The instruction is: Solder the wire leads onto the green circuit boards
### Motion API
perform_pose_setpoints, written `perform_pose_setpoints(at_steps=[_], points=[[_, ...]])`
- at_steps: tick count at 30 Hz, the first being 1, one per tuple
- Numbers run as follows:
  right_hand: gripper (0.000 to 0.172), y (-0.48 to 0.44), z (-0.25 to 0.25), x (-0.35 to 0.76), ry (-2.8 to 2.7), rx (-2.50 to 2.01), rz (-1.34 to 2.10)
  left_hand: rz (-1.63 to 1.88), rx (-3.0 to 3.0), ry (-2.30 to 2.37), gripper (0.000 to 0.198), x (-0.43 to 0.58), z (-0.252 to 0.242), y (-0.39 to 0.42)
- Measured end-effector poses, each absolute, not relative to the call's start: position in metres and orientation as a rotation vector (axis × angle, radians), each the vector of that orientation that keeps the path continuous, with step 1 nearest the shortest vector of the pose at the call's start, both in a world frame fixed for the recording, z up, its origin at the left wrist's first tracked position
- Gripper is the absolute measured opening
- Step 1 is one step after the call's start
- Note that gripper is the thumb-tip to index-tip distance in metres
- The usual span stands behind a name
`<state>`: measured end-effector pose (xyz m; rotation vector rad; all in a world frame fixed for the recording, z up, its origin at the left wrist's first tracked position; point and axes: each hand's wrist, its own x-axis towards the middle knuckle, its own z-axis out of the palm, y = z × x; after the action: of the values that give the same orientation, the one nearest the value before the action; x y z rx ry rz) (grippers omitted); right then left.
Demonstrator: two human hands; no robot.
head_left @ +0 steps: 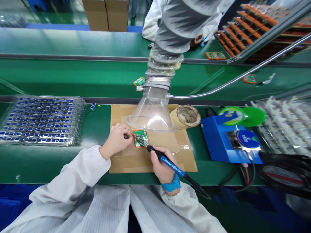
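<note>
My right hand (164, 164) is wrapped round a blue and black soldering iron (171, 165), its cable trailing down to the right. The iron's metal tip rests over a small green circuit board (141, 138) with an orange edge. At the board's left side my left hand (118, 139) is closed in a pinch. A small dark piece shows at its fingers, too small to name. Under the board lies a flat sheet of brown cardboard (150, 161). Just above, a clear funnel-shaped fume hood (154, 111) hangs close to both hands.
Left stands a clear tray (79, 129) of blue-topped parts. A round pot (179, 118) sits right of the hood. Further right are a blue solder feeder (211, 136) with a green reel (232, 116) and cables. Across the bench, a co-worker's sleeve (152, 22) shows near stacked orange-edged boards (243, 27).
</note>
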<state>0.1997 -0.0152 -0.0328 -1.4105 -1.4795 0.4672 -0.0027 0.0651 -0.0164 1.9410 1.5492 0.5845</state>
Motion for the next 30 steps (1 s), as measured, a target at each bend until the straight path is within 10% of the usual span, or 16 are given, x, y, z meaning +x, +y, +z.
perform_pose_setpoints(at_steps=[30], points=[[0.006,-0.0142,-0.0293,0.1989,-1.492,-1.392,0.440,0.618,1.954,1.526,0.021,-0.0035,-0.0172,0.0647]])
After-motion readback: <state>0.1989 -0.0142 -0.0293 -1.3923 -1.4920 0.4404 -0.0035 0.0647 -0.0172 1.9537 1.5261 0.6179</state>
